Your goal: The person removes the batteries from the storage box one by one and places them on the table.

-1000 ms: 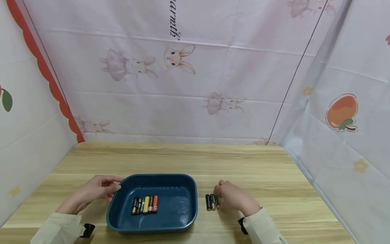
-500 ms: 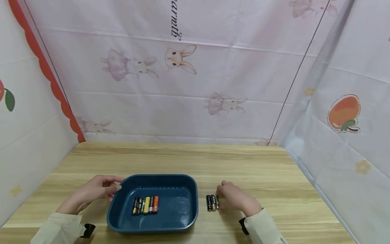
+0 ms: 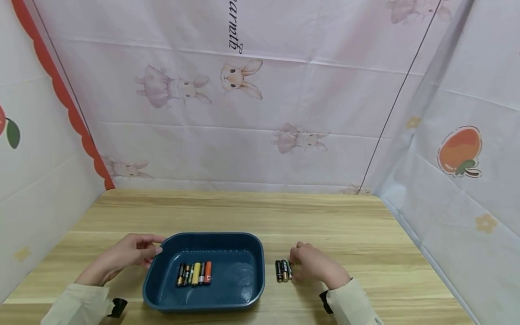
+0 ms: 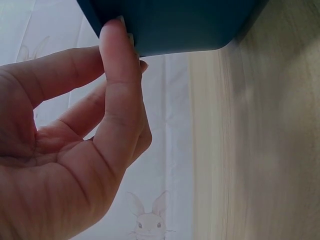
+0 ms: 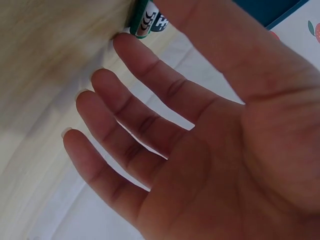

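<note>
A dark blue rectangular tray (image 3: 239, 271) stands on the table, with several batteries (image 3: 196, 274) lined up in it: dark ones, a yellow one and an orange one. My left hand (image 3: 127, 253) touches the tray's left wall near the far corner; in the left wrist view fingertips rest against the blue wall. Right of the tray lie 3 dark batteries (image 3: 284, 271) side by side, the rightmost with green on it. Beside that green battery (image 5: 142, 22) is my right hand (image 3: 317, 266), its fingers spread and loosely bent, the index fingertip near the battery's end. The thumb tip is out of frame.
The wood-grain table (image 3: 243, 210) ends at a pale rabbit-print cloth (image 3: 227, 153) at the back. More printed cloth (image 3: 459, 216) hangs along the right side and the left.
My right hand has drawn slightly to the right, so the rightmost battery shows a little more. The left hand stays against the tray, and the view has shifted slightly.
</note>
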Motion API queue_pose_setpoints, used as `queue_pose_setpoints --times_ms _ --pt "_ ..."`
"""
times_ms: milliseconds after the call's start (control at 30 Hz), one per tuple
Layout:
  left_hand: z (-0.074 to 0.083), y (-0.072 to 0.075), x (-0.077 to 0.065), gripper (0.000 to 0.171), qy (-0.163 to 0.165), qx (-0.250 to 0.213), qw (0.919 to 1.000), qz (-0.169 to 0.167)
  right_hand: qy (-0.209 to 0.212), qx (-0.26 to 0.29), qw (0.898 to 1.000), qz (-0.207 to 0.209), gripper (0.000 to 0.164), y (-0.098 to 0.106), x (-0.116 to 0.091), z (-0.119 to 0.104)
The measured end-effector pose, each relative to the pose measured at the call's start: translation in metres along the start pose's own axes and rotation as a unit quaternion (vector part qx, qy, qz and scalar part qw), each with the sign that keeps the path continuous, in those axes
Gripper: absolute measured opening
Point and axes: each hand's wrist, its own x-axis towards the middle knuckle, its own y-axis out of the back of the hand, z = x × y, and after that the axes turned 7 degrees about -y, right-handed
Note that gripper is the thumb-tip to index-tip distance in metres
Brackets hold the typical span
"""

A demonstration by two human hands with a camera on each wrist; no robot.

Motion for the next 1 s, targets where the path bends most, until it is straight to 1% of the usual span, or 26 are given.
queue_pose_setpoints --times_ms 200,367,467,600,700,833,1000 --pt "-0.001 0.001 0.001 0.043 -0.003 -0.001 1.0000 -0.002 -0.004 0.015 1.000 -0.007 0.025 0.000 -0.001 0.000" --pt "-0.002 0.001 0.002 0.044 -0.005 -0.003 1.0000 -0.004 -0.001 0.012 1.000 -0.001 0.025 0.002 -0.001 0.000" --pt "-0.002 0.001 0.002 0.044 -0.006 -0.004 1.0000 -0.004 -0.007 0.011 1.000 0.001 0.025 0.004 -0.001 -0.001" --pt "-0.001 0.001 0.001 0.045 -0.009 -0.004 0.9999 -0.010 -0.015 0.009 1.000 -0.009 0.025 0.005 -0.002 -0.002" --pt "0.000 0.001 0.000 0.045 -0.016 -0.008 0.9997 -0.018 -0.012 0.005 1.000 -0.004 0.026 0.007 -0.004 -0.003" --pt "0.001 0.001 -0.001 0.046 -0.022 -0.012 0.9994 -0.024 -0.001 -0.021 0.999 0.034 0.024 0.013 -0.005 -0.006" --pt "0.001 0.001 -0.001 0.046 -0.023 -0.008 0.9994 -0.024 0.015 -0.058 0.994 0.093 0.020 0.021 0.000 -0.017"
